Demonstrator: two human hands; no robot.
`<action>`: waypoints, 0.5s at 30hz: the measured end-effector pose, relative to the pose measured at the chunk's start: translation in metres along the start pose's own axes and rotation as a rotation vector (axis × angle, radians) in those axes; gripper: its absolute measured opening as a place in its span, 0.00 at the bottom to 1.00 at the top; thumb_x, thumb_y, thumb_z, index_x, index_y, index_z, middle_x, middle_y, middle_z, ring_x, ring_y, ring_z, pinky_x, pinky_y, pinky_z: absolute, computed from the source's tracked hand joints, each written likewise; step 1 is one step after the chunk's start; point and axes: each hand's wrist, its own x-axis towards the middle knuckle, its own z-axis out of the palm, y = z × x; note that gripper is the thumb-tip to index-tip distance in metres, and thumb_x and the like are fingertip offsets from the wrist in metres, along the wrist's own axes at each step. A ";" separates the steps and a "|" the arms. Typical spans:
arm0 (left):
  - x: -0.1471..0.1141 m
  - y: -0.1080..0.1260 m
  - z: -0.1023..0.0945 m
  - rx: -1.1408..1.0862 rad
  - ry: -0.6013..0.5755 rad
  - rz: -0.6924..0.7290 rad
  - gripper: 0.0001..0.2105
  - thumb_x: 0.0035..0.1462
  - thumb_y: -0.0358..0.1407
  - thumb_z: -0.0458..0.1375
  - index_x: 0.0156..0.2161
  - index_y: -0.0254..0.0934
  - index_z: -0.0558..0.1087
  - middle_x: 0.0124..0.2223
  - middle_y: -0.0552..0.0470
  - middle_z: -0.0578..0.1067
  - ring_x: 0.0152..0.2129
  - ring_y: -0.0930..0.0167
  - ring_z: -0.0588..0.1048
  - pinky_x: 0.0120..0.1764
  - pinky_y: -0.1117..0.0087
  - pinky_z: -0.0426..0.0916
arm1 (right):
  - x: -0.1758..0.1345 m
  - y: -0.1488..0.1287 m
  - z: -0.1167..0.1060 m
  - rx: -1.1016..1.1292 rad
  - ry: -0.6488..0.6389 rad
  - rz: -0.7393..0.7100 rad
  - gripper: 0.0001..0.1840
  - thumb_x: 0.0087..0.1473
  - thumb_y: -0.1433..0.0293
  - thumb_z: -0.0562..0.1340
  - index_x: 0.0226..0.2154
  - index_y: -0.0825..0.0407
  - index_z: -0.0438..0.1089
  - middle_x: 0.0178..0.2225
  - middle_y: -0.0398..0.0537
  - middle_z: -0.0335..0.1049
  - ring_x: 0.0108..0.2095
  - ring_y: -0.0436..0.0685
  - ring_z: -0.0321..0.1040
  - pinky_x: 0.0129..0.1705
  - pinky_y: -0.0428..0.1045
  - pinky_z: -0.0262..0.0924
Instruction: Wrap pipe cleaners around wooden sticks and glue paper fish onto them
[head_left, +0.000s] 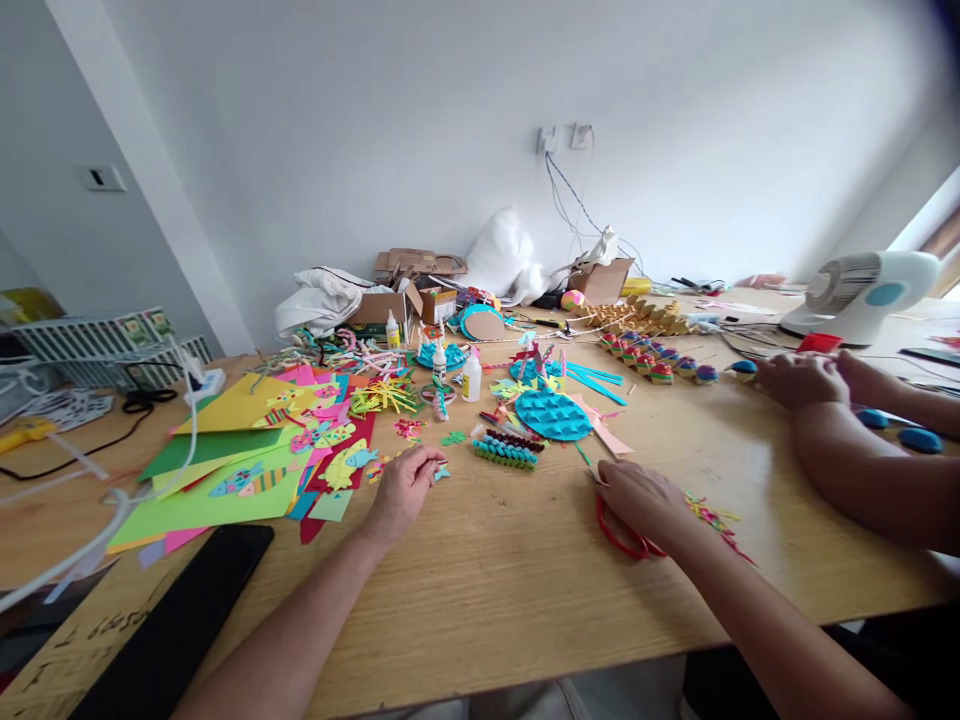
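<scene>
My left hand (405,492) is closed in a pinch above the middle of the table, with a small light-blue paper cutout (442,473) at its fingertips. To the right, my right hand (646,497) is closed on red-handled scissors (619,538), low over the wood, and partly hides them. Shredded pink and yellow paper (718,522) lies just beyond that wrist. Between and behind my hands are twisted pipe-cleaner strips (504,455) in blue, green and brown. Behind those lies a round blue scalloped piece (553,414). Yellow and blue paper fish (346,466) rest left of my left hand.
Coloured paper sheets (217,490) and a black phone-like slab (184,620) lie at left. Glue bottles (471,378) stand mid-table, before cardboard boxes (379,305). At right are another person's hands (806,380), near painted shell-like pieces (664,372) and a white fan (870,300).
</scene>
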 end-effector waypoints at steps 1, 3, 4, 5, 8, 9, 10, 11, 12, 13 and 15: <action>0.000 0.001 0.000 0.016 0.000 0.007 0.09 0.51 0.30 0.48 0.33 0.36 0.70 0.25 0.54 0.68 0.19 0.77 0.66 0.23 0.77 0.62 | -0.001 -0.002 0.001 0.001 -0.009 -0.012 0.14 0.51 0.72 0.48 0.34 0.54 0.68 0.35 0.57 0.69 0.35 0.61 0.68 0.27 0.48 0.52; 0.000 0.002 0.001 0.041 0.002 0.022 0.09 0.51 0.29 0.48 0.32 0.36 0.70 0.24 0.54 0.68 0.19 0.77 0.66 0.23 0.77 0.62 | -0.003 -0.005 0.003 0.004 -0.016 -0.019 0.15 0.51 0.73 0.47 0.34 0.56 0.68 0.35 0.59 0.70 0.35 0.61 0.68 0.27 0.48 0.51; 0.000 0.003 0.001 0.049 0.000 0.029 0.09 0.50 0.29 0.48 0.32 0.36 0.70 0.24 0.54 0.68 0.19 0.77 0.66 0.23 0.77 0.62 | -0.004 -0.006 0.003 0.004 -0.015 -0.020 0.15 0.51 0.72 0.47 0.34 0.56 0.68 0.35 0.60 0.70 0.35 0.62 0.68 0.27 0.48 0.51; 0.000 0.003 0.001 0.054 -0.003 0.036 0.09 0.50 0.29 0.48 0.32 0.36 0.70 0.23 0.55 0.68 0.19 0.77 0.66 0.23 0.77 0.62 | -0.005 -0.008 0.003 0.005 -0.014 -0.025 0.15 0.51 0.72 0.47 0.33 0.57 0.68 0.35 0.61 0.70 0.35 0.62 0.68 0.26 0.48 0.50; 0.001 0.006 0.000 0.045 -0.003 0.041 0.09 0.51 0.29 0.48 0.32 0.36 0.70 0.23 0.55 0.67 0.19 0.77 0.66 0.24 0.77 0.62 | -0.009 -0.015 0.002 0.008 -0.012 -0.071 0.14 0.50 0.72 0.48 0.30 0.57 0.68 0.35 0.60 0.70 0.35 0.62 0.67 0.26 0.48 0.48; 0.001 0.006 -0.002 0.036 0.005 0.035 0.09 0.51 0.29 0.48 0.32 0.36 0.70 0.23 0.55 0.68 0.19 0.77 0.66 0.24 0.77 0.62 | -0.011 -0.019 0.001 0.010 -0.007 -0.096 0.13 0.49 0.72 0.49 0.30 0.56 0.68 0.35 0.58 0.70 0.36 0.61 0.67 0.26 0.47 0.48; 0.002 0.007 -0.004 0.020 0.023 0.027 0.08 0.51 0.30 0.48 0.32 0.35 0.70 0.24 0.54 0.68 0.19 0.77 0.66 0.24 0.77 0.62 | -0.013 -0.023 0.000 0.012 0.002 -0.123 0.12 0.48 0.73 0.49 0.30 0.55 0.67 0.34 0.56 0.70 0.35 0.60 0.67 0.26 0.47 0.47; 0.004 0.007 -0.007 -0.003 0.052 0.016 0.08 0.51 0.30 0.49 0.33 0.35 0.70 0.25 0.54 0.68 0.20 0.77 0.66 0.25 0.77 0.62 | -0.014 -0.027 0.000 0.013 0.017 -0.148 0.12 0.48 0.73 0.49 0.29 0.54 0.67 0.34 0.55 0.70 0.35 0.59 0.67 0.26 0.47 0.46; 0.006 0.006 -0.012 -0.033 0.093 -0.001 0.08 0.51 0.31 0.49 0.33 0.35 0.70 0.26 0.54 0.68 0.20 0.77 0.66 0.25 0.77 0.63 | -0.015 -0.030 0.000 0.011 0.033 -0.171 0.11 0.48 0.72 0.49 0.29 0.54 0.67 0.33 0.54 0.70 0.34 0.59 0.66 0.25 0.47 0.45; 0.009 0.006 -0.016 -0.068 0.142 -0.019 0.08 0.51 0.32 0.49 0.34 0.35 0.70 0.26 0.54 0.68 0.20 0.77 0.67 0.25 0.77 0.63 | -0.016 -0.033 0.000 0.007 0.050 -0.190 0.11 0.48 0.72 0.49 0.29 0.54 0.67 0.33 0.54 0.70 0.33 0.58 0.66 0.25 0.47 0.44; 0.014 0.004 -0.027 -0.149 0.266 -0.063 0.08 0.50 0.33 0.50 0.35 0.35 0.69 0.27 0.54 0.68 0.21 0.77 0.66 0.24 0.77 0.63 | -0.014 -0.036 0.000 -0.009 0.066 -0.238 0.12 0.49 0.73 0.48 0.29 0.54 0.66 0.32 0.54 0.70 0.32 0.58 0.66 0.25 0.47 0.43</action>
